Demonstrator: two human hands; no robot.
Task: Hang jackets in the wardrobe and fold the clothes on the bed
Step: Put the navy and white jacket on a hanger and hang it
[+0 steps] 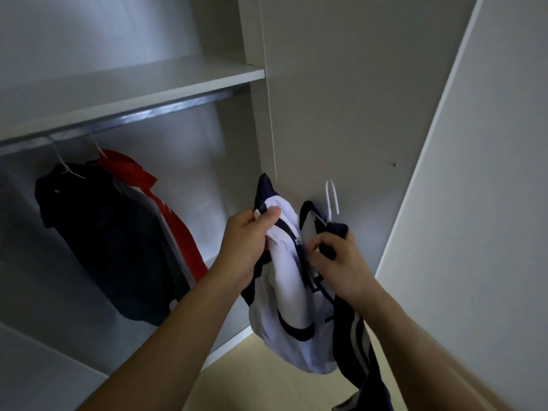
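The wardrobe (pixel 178 84) holds a dark jacket (pixel 112 247) and a red one (pixel 166 203) on its rail (pixel 133 117). In front, the left hand (pixel 249 238) and right hand (pixel 335 256) grip a white-and-navy jacket (pixel 284 295) on a white hanger (pixel 332 197).

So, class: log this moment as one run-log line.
left hand: grips jacket | right hand: grips collar, hanger | rail: two garments

At centre frame my left hand (pixel 249 235) pinches the collar of a white and navy jacket (pixel 289 304), while my right hand (pixel 335 258) grips its navy side with a white hanger (pixel 331 200) (hook poking up). At left, a dark jacket (pixel 109 238) and a red garment (pixel 166 209) hang from the wardrobe rail (pixel 142 115).
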